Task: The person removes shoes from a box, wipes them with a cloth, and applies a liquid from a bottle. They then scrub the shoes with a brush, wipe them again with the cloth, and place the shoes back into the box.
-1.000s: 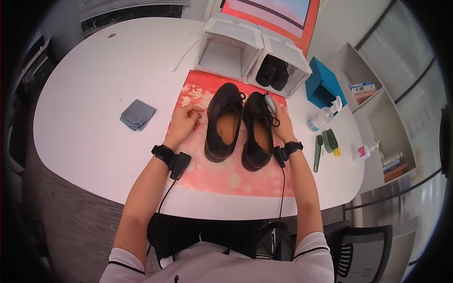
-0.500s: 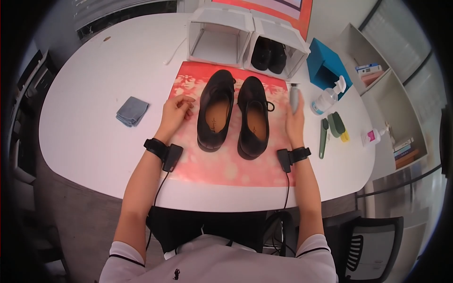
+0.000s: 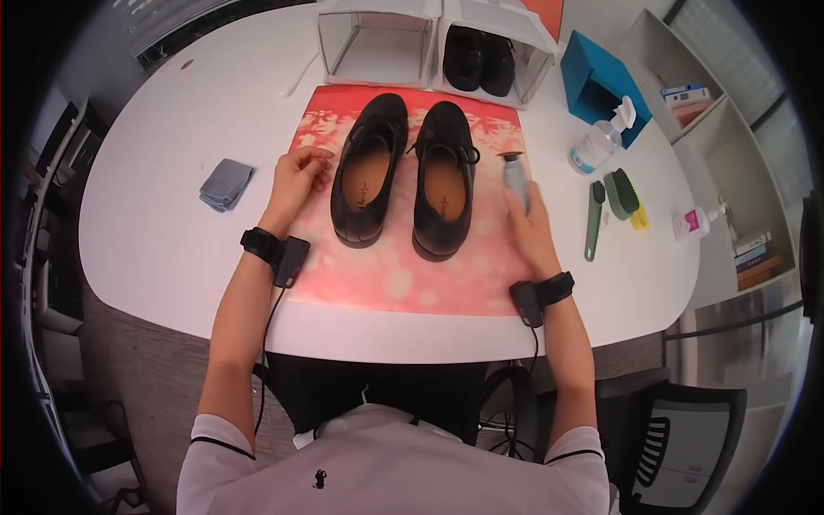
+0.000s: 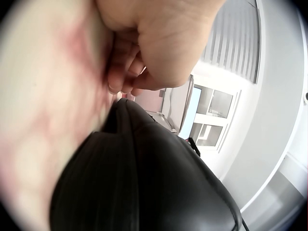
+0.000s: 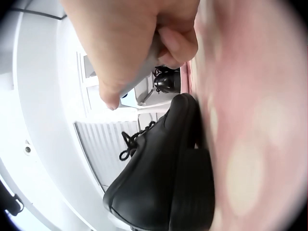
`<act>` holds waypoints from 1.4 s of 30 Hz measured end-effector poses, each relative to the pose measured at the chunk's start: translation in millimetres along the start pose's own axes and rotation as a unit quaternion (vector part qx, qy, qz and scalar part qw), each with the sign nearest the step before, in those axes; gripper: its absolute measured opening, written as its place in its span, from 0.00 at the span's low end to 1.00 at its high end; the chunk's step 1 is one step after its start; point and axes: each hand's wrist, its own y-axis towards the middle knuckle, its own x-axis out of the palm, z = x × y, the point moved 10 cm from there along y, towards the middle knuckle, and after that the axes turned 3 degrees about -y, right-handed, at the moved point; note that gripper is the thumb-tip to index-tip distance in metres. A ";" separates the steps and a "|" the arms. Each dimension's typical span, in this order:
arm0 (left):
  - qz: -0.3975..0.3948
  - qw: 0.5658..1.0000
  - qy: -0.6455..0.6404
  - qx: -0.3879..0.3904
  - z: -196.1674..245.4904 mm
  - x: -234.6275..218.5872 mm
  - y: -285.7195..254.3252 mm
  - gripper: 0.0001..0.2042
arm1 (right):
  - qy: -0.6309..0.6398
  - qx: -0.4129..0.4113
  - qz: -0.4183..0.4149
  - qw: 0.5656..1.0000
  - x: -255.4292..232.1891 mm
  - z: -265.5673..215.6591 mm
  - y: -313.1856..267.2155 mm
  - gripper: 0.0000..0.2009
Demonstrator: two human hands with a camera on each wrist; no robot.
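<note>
Two black lace-up shoes stand side by side on a red-and-pink mat [image 3: 395, 283], the left shoe [image 3: 375, 172] and the right shoe [image 3: 445, 180]. Beside the left shoe, my left hand [image 3: 294, 184] rests on the mat's left edge, fingers loosely curled around nothing; the left wrist view shows the hand [image 4: 163, 38] just past the shoe [image 4: 144, 178]. At the mat's right side my right hand [image 3: 532, 232] grips a grey cylindrical item [image 3: 514, 176] with a dark flared top. In the right wrist view fingers [image 5: 175, 45] curl round it, apart from the shoe [image 5: 163, 168].
Two white boxes stand behind the mat, the left one [image 3: 378, 51] empty, the right one holding black shoes [image 3: 479, 62]. A folded grey cloth [image 3: 227, 184] lies left. Rightward are a blue box [image 3: 605, 73], pump bottle [image 3: 596, 146], green brushes [image 3: 621, 193] and small bottle [image 3: 691, 225].
My right hand has drawn away from the right shoe to the mat's right side, still gripping the grey item. The head view has shifted, and my left hand stays beside the left shoe.
</note>
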 end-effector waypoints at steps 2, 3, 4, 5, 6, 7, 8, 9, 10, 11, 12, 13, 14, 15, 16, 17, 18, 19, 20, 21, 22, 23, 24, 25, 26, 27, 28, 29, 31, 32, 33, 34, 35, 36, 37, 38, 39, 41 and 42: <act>0.001 1.000 0.002 0.003 -0.3 1.6 -0.3 0.11 | -0.052 -0.028 -0.058 0.997 12.6 -14.8 -3.9 0.21; 0.002 1.000 0.003 0.005 -0.3 1.5 -0.1 0.10 | -0.086 -0.037 -0.097 0.991 20.6 -20.2 -6.8 0.20; 0.004 1.000 0.004 0.007 0.8 0.1 -0.4 0.10 | -0.058 -0.030 -0.059 0.996 13.2 -17.3 -4.0 0.20; -0.001 1.000 0.004 0.006 0.6 -0.3 -0.5 0.10 | -0.030 -0.022 -0.021 0.999 4.9 -11.8 -0.8 0.20; -0.005 1.000 0.003 0.005 -0.3 -0.1 0.1 0.10 | 0.002 -0.007 -0.006 1.000 -3.0 -6.5 -1.9 0.19; -0.008 1.000 -0.001 0.005 -0.1 0.9 0.2 0.10 | 0.034 0.008 0.010 0.999 -10.8 -5.9 -3.6 0.18; -0.006 1.000 0.001 0.005 0.1 0.7 0.3 0.10 | 0.073 0.030 0.004 0.997 -18.4 -5.0 -5.8 0.18; -0.005 1.000 -0.003 0.008 0.8 0.3 1.0 0.10 | 0.111 0.052 -0.002 0.993 -22.2 -5.8 -7.6 0.17; -0.004 1.000 -0.007 0.009 1.0 -0.2 0.7 0.10 | 0.098 -0.030 0.014 0.995 -28.4 -27.3 -11.0 0.17; -0.003 1.000 -0.010 0.010 0.4 -0.7 -0.2 0.10 | 0.053 -0.095 0.002 0.994 -28.0 -51.0 -16.6 0.18; -0.001 1.000 -0.008 0.006 -1.0 -0.7 0.0 0.10 | 0.010 -0.160 -0.009 0.987 -26.4 -76.6 -23.3 0.19; 0.002 1.000 -0.014 0.005 0.1 -0.3 -1.9 0.10 | -0.032 -0.225 -0.020 0.974 -22.8 -98.3 -32.3 0.20; 0.004 1.000 -0.020 0.004 1.8 0.4 -3.1 0.10 | -0.058 -0.271 -0.028 0.960 -19.3 -112.2 -41.9 0.21; 0.005 1.000 -0.027 0.005 4.0 0.9 -3.5 0.10 | -0.086 -0.316 -0.036 0.944 -16.0 -124.7 -52.9 0.22; 0.003 1.000 -0.019 0.003 3.0 1.0 -3.1 0.10 | -0.114 -0.362 -0.045 0.924 -12.5 -134.8 -65.1 0.23; 0.004 1.000 -0.010 0.006 2.4 0.7 -2.5 0.10 | -0.166 -0.364 -0.056 0.915 -6.1 -136.5 -73.5 0.23; 0.006 1.000 -0.001 0.010 1.9 0.2 -1.9 0.10 | -0.217 -0.367 -0.067 0.902 1.5 -137.5 -82.5 0.22; 0.007 1.000 0.008 0.013 0.9 -0.5 -1.4 0.11 | -0.268 -0.369 -0.078 0.886 9.1 -137.1 -87.1 0.22; 0.007 1.000 0.012 0.013 -0.5 -0.8 -0.9 0.11 | -0.307 -0.356 -0.086 0.879 16.0 -130.4 -84.9 0.22; 0.005 1.000 0.017 0.012 -1.6 -0.8 -0.4 0.11 | -0.314 -0.342 -0.084 0.882 17.3 -128.3 -87.1 0.21; 0.003 1.000 0.023 0.013 0.8 -0.6 -0.7 0.12 | -0.321 -0.329 -0.080 0.884 18.8 -129.9 -90.9 0.21; 0.003 1.000 0.029 0.012 3.2 -0.7 -0.1 0.11 | -0.328 -0.320 -0.075 0.886 21.0 -133.7 -90.9 0.21; 0.003 0.999 0.034 0.010 4.6 0.4 -1.1 0.11 | -0.308 -0.324 -0.067 0.892 20.5 -142.5 -93.1 0.21; 0.001 0.999 0.039 0.005 4.0 1.9 -3.7 0.11 | -0.288 -0.324 -0.060 0.899 20.7 -164.1 -97.5 0.21; 0.001 0.999 0.039 0.011 3.5 1.6 -2.9 0.12 | -0.269 -0.323 -0.053 0.906 20.5 -179.1 -100.5 0.21; 0.006 0.999 0.038 0.016 2.6 1.6 -3.4 0.11 | -0.263 -0.312 -0.043 0.912 20.0 -183.6 -99.1 0.21; 0.010 0.999 0.039 0.021 3.7 1.9 -3.3 0.11 | -0.257 -0.302 -0.031 0.918 19.3 -187.6 -95.7 0.21; 0.016 0.999 0.040 0.029 6.3 1.0 -2.7 0.11 | -0.250 -0.293 -0.018 0.923 20.1 -191.7 -91.7 0.21; 0.015 0.998 0.041 0.036 9.5 0.7 -4.1 0.10 | -0.237 -0.288 0.014 0.928 31.2 -202.7 -83.4 0.19; 0.016 0.998 0.041 0.039 10.7 0.4 -5.2 0.10 | -0.238 -0.273 0.008 0.932 36.1 -201.3 -79.3 0.19; 0.018 0.999 0.035 0.036 10.9 -0.1 -5.3 0.10 | -0.240 -0.259 0.002 0.936 41.1 -199.9 -75.2 0.19; 0.020 0.999 0.029 0.033 9.0 -0.2 -4.4 0.10 | -0.249 -0.231 -0.023 0.940 48.1 -190.1 -70.8 0.18; 0.020 0.999 0.024 0.029 6.7 -0.2 -4.4 0.10 | -0.258 -0.201 -0.048 0.944 54.2 -180.8 -68.0 0.18; 0.024 0.998 0.031 0.042 7.1 -1.0 -3.5 0.10 | -0.257 -0.197 -0.045 0.945 52.2 -180.1 -66.9 0.18; 0.024 0.999 0.026 0.039 5.5 -1.3 -3.5 0.10 | -0.256 -0.193 -0.041 0.946 46.1 -179.4 -64.0 0.18; 0.024 0.999 0.021 0.036 5.4 -1.4 -3.5 0.10 | -0.255 -0.191 -0.037 0.947 38.7 -178.5 -59.3 0.19; 0.024 0.999 0.015 0.032 4.3 -1.0 -3.5 0.10 | -0.268 -0.180 -0.019 0.946 24.6 -174.6 -53.0 0.19; 0.030 0.998 0.016 0.051 4.5 -1.8 -2.0 0.11 | -0.296 -0.152 0.015 0.943 -10.3 -163.0 -42.7 0.19; 0.031 0.998 0.016 0.059 3.5 -1.0 -2.1 0.11 | -0.316 -0.171 0.016 0.933 -19.3 -162.2 -43.2 0.19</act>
